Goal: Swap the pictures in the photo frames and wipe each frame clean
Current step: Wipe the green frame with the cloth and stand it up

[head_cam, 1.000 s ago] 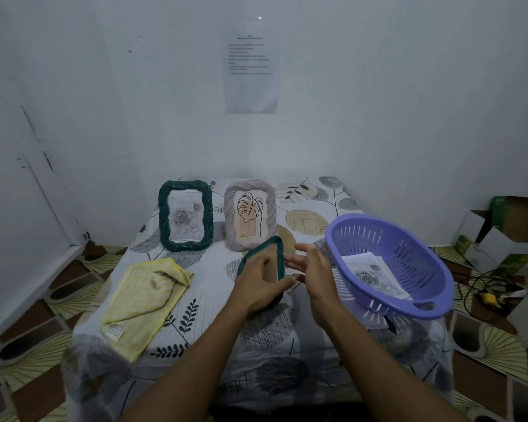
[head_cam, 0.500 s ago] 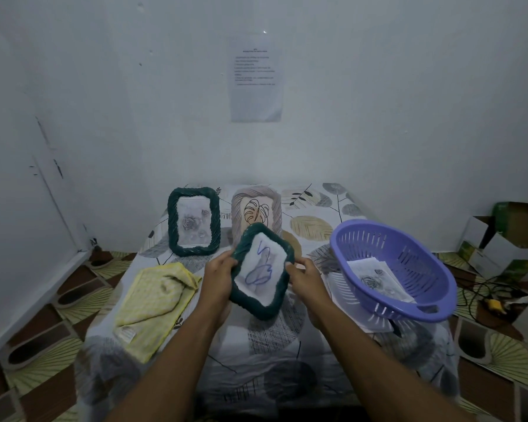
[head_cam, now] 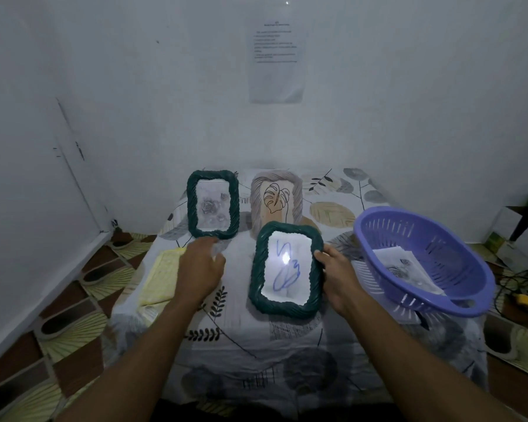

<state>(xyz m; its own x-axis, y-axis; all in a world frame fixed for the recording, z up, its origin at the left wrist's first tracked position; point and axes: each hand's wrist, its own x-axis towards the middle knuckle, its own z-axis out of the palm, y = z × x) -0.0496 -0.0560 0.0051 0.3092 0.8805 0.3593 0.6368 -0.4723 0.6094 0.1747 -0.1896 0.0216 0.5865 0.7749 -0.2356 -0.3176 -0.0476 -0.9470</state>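
Holding green frame [head_cam: 287,269] upright, long axis vertical, right hand [head_cam: 336,277]

Desk [head_cam: 287,336] w/ leaf-print cloth, set against the wall. At 11 o'clock a green frame [head_cam: 212,204] stands upright w/ a grey rose pic; beside it at 12 a beige frame [head_cam: 276,200] w/ a leaf drawing. Yellow cloth [head_cam: 160,277] lies flat at 9. Purple basket [head_cam: 424,258] sits at 3, tilted, papers inside. Center: 2nd green frame [head_cam: 286,268] w/ blue scribble, unclear if resting on the desk.
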